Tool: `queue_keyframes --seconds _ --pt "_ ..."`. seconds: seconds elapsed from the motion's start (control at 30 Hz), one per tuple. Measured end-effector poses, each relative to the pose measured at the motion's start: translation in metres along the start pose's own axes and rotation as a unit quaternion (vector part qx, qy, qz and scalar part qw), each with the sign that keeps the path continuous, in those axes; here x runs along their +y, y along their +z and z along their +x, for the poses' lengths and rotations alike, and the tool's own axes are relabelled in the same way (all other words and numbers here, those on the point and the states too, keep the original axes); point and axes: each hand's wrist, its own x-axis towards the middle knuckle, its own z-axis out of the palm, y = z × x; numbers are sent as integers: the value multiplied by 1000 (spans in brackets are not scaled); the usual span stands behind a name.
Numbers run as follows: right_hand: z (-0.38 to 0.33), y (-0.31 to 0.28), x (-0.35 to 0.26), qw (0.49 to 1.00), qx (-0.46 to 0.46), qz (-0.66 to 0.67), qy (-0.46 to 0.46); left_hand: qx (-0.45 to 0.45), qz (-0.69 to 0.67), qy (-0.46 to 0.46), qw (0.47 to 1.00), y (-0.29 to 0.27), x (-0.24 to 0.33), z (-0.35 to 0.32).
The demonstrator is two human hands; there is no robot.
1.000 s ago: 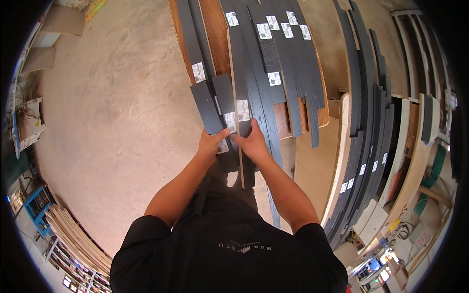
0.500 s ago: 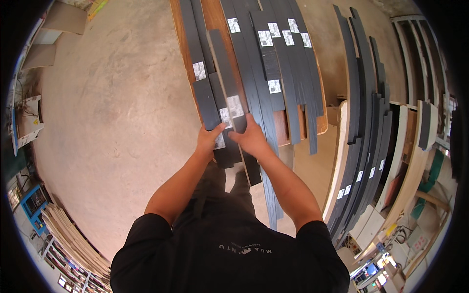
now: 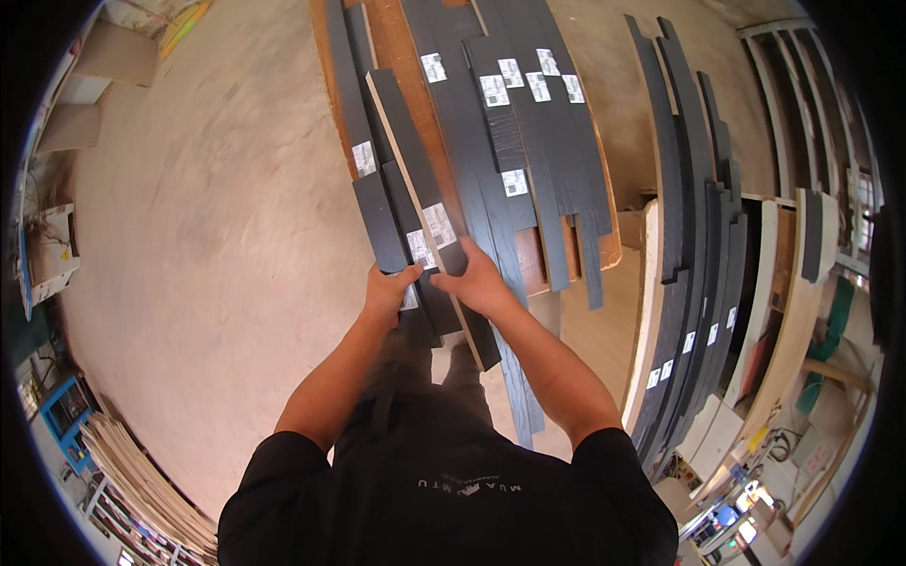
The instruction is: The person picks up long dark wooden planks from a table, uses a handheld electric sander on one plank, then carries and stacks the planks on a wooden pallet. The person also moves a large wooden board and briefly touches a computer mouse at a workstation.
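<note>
A long dark grey board [image 3: 415, 156] with a pale side edge and a white label lies lengthwise in front of me. My right hand [image 3: 477, 283] is closed on its near part, the thumb pressing the pale edge below the label; fingers beneath are hidden. Just to the left, my left hand [image 3: 389, 291] grips the near part of a labelled dark board [image 3: 406, 212], thumb on top. Another dark board [image 3: 377, 222] lies against that one on its left. The near ends of these boards jut past my hands toward my legs.
More labelled dark boards [image 3: 538, 141] cover a brown wooden tabletop [image 3: 530, 259], some overhanging its near edge. A second stack of dark boards [image 3: 694, 274] stands to the right. Thin wooden strips [image 3: 142, 472] are piled at lower left, beside bare concrete floor [image 3: 208, 236].
The board in my right hand has swung its far end slightly left and shows more of its pale edge. Both hands keep their grip. The whole view has shifted a little.
</note>
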Motion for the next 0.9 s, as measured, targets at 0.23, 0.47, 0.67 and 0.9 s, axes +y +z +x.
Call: queue_keyframes --seconds 0.23,0.47,0.67,0.9 --pt "6 0 19 998 64 -19 9 39 27 37 998 16 -14 17" --pt "21 -4 23 996 40 -72 42 105 127 139 977 33 -30 21" --pt "27 14 30 980 126 -148 -37 131 180 126 967 41 -19 28" --pt "37 2 30 934 233 -249 -109 125 182 141 965 37 -25 25"
